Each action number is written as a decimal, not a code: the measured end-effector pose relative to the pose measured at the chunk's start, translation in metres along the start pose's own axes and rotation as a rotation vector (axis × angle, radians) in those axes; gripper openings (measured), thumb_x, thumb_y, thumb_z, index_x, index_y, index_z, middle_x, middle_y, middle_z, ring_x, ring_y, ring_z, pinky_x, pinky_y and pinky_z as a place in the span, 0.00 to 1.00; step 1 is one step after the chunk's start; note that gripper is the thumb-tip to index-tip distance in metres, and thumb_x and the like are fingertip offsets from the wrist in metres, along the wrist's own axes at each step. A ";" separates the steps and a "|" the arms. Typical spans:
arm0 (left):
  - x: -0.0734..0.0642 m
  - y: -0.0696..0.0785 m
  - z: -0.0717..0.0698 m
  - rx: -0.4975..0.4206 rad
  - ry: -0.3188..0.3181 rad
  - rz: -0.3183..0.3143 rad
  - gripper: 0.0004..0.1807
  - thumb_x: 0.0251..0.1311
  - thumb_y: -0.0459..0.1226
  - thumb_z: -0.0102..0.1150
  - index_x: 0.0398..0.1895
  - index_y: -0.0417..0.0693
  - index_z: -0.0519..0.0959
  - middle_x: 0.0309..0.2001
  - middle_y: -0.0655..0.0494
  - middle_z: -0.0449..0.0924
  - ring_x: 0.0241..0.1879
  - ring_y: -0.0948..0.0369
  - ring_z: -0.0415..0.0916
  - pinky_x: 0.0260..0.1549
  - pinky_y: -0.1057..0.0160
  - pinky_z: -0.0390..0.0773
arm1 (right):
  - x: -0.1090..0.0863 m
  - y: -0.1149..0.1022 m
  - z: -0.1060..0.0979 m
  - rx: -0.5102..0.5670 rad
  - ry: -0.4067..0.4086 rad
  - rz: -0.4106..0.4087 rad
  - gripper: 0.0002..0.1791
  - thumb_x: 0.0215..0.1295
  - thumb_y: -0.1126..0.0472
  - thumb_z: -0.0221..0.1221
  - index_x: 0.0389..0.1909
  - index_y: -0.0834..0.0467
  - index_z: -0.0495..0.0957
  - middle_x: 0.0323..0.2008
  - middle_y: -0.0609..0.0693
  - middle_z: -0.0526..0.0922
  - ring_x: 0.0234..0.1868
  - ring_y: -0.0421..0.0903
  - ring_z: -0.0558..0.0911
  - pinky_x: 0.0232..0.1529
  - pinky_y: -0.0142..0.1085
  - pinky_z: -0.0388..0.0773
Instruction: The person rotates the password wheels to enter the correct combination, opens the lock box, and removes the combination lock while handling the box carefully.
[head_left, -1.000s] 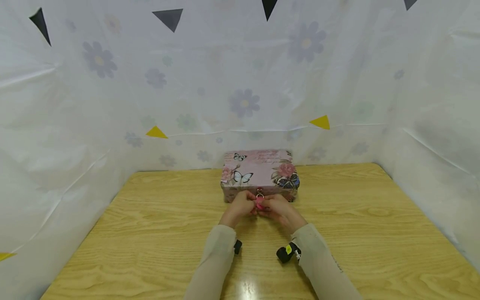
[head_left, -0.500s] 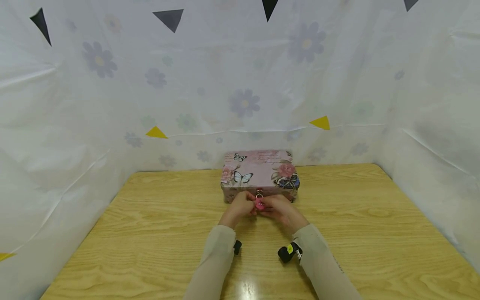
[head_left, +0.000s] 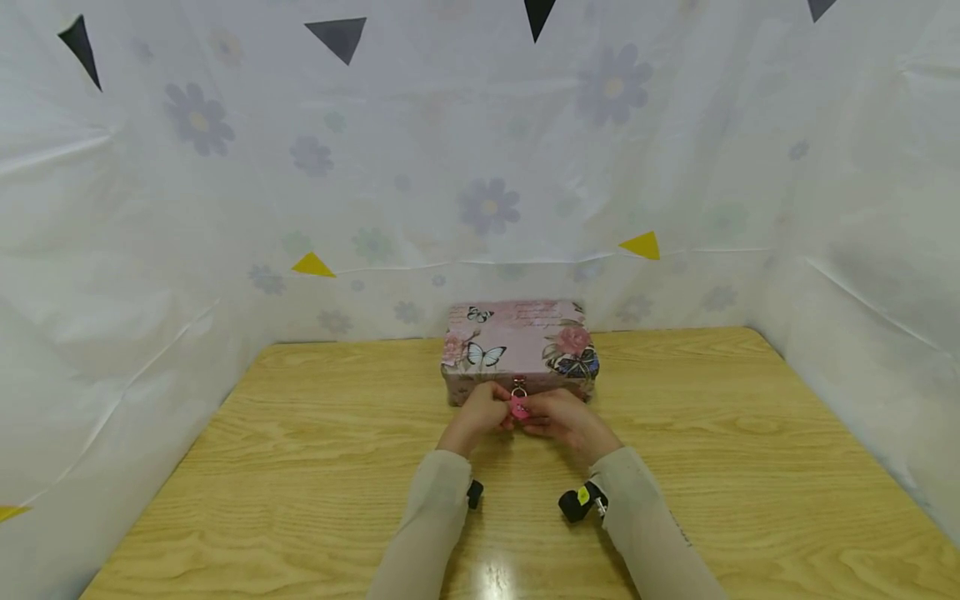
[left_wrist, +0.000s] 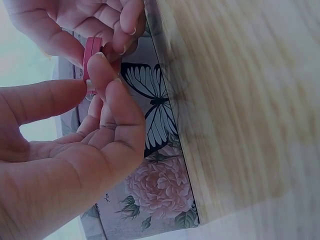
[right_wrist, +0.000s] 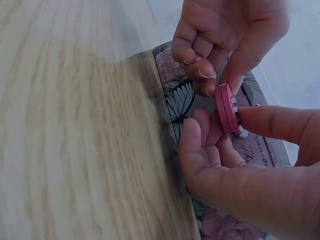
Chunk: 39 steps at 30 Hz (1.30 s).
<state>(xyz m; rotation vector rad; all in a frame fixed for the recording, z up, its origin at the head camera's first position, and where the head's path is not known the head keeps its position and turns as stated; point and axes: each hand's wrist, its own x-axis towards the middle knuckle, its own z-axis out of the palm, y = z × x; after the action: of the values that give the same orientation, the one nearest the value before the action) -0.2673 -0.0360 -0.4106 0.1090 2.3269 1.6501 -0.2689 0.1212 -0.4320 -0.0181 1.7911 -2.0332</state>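
A small pink combination padlock (head_left: 519,407) hangs by its metal shackle from the clasp on the front of a pink box (head_left: 510,337) printed with butterflies and roses. My left hand (head_left: 483,410) pinches the padlock's left side between thumb and fingers. From the other side my right hand (head_left: 566,419) holds it too. In the right wrist view, the right thumb (right_wrist: 272,121) lies against the number dials of the padlock (right_wrist: 227,110), with the fingers behind its back. The left wrist view shows the padlock (left_wrist: 91,60) edge-on between both hands; its dial numbers are unreadable.
The box, lid down, stands at the back of a wood-grain table (head_left: 322,467). White floral sheeting (head_left: 420,167) hangs close behind it and along both sides. Black wrist-camera mounts (head_left: 581,502) project below the sleeves.
The right thumb has drawn back a little to the right, baring more of the padlock's face. The right wrist has shifted slightly right. My left hand and the box stay put.
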 end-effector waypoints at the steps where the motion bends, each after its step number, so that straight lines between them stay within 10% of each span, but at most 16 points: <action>1: 0.000 0.000 0.000 0.001 0.000 0.002 0.03 0.65 0.26 0.49 0.39 0.33 0.71 0.24 0.49 0.72 0.22 0.60 0.73 0.25 0.64 0.76 | 0.000 0.000 0.000 -0.001 0.001 0.001 0.16 0.68 0.68 0.50 0.52 0.75 0.74 0.30 0.47 0.82 0.32 0.41 0.80 0.41 0.35 0.78; 39: -0.001 0.004 0.001 0.010 0.018 -0.003 0.03 0.63 0.25 0.50 0.38 0.33 0.71 0.25 0.47 0.74 0.22 0.60 0.72 0.25 0.64 0.76 | -0.001 -0.003 0.004 0.006 -0.005 -0.041 0.19 0.67 0.74 0.47 0.54 0.83 0.64 0.32 0.49 0.79 0.32 0.38 0.79 0.43 0.33 0.78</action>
<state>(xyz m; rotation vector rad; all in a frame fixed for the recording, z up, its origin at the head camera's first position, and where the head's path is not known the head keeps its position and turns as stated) -0.2666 -0.0336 -0.4074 0.0932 2.3472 1.6450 -0.2673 0.1177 -0.4281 -0.0578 1.7954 -2.0649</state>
